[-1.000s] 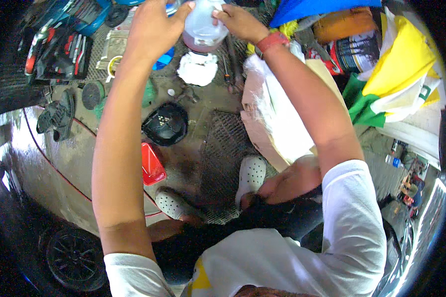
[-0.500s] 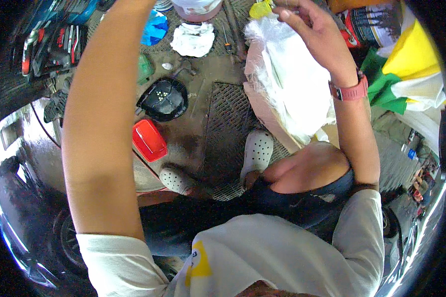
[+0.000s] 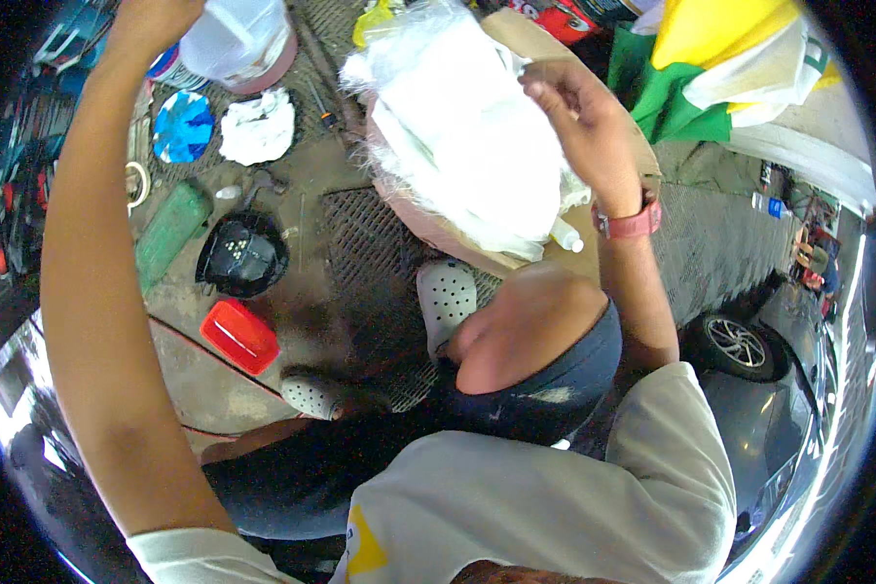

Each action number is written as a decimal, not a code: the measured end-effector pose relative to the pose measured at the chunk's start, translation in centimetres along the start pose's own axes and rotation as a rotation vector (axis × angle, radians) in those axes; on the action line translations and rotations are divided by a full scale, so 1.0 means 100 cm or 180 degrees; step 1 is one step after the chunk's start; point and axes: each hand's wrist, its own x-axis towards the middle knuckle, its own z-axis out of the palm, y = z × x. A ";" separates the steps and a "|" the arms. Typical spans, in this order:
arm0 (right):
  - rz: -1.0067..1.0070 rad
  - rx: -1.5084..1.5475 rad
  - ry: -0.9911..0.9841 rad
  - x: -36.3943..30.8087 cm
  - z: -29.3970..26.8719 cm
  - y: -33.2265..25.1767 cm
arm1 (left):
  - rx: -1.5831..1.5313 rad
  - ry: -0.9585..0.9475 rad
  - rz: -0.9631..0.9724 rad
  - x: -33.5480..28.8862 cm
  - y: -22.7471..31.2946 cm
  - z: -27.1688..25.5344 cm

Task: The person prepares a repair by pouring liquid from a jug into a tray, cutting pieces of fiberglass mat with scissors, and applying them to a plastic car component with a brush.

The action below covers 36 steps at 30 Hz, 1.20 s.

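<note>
My left hand [image 3: 161,19] reaches to the top left, beside a clear plastic bucket [image 3: 238,49]. The top edge cuts it off and its fingers are hidden. My right hand [image 3: 589,122], with a red-strapped watch [image 3: 631,222] on the wrist, hovers at the right side of a pile of white fibrous cloth [image 3: 467,127] with frayed edges. Its fingers are loosely bent, thumb apart, with nothing visible in them. The cloth lies on brown cardboard [image 3: 409,224]. A small white bottle [image 3: 566,236] rests at the cloth's near right corner.
Left of my feet are a red tray [image 3: 240,336], a black bowl-like container [image 3: 243,255] and a green box [image 3: 172,234]. Blue [image 3: 183,127] and white crumpled pieces [image 3: 257,127] lie near a screwdriver [image 3: 323,107]. A car [image 3: 769,389] stands at right.
The view has turned right, so things have shifted left. My left hand now shows by the bucket. My right hand has moved back from the cloth's far end and yellow piece to its right side.
</note>
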 end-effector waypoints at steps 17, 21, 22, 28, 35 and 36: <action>-0.0631 -0.1659 -0.0850 -0.045 0.045 0.082 | -0.1223 0.0284 0.0692 -0.089 0.102 0.003; 0.0476 -0.1139 0.0172 -0.003 -0.010 0.084 | -0.1869 -0.0280 0.1182 -0.157 0.161 0.021; 0.0580 -0.1060 0.0069 -0.002 -0.014 0.086 | -0.2006 -0.0424 0.1208 -0.166 0.171 0.024; 0.0173 -0.0257 0.0004 -0.025 -0.012 0.047 | -0.2301 -0.1018 0.0778 -0.190 0.229 0.029; 0.0610 -0.0098 0.0347 -0.137 0.043 0.019 | -0.2348 -0.0860 0.0648 -0.197 0.253 0.045; 0.0746 0.0091 -0.0119 -0.148 0.051 0.015 | -0.2339 -0.0780 0.0583 -0.196 0.252 0.046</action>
